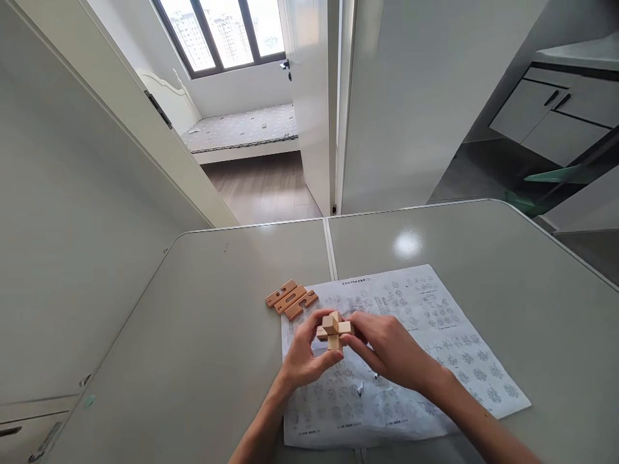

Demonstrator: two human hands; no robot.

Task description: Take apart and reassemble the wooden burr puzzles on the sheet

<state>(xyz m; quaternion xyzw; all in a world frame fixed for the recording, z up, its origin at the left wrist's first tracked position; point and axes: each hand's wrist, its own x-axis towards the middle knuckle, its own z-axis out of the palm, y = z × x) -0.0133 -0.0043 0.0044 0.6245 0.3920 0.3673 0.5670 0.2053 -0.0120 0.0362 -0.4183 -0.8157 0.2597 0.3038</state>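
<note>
Two-handed grip: left hand [300, 361] and right hand [387, 345] pinched the wooden cross [333, 328] | its sticks [334, 342] looked mostly joined | three brown pieces [290, 303] lay apart, far left, by the paper [464, 374]

White printed paper sheet [425, 306]: one, toward near edge of glossy grey surface [217, 335]. Flat reddish-brown slotted wooden pieces [282, 306]: three, at sheet's far left corner. Pale wooden cross-shaped block assembly [333, 327]: one. Bare left hand [300, 361] plus right hand [389, 345]: two hands.

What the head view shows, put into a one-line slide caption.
The left hand and right hand hold interlocked wooden blocks above a printed sheet, three flat wooden pieces by its corner.
</note>
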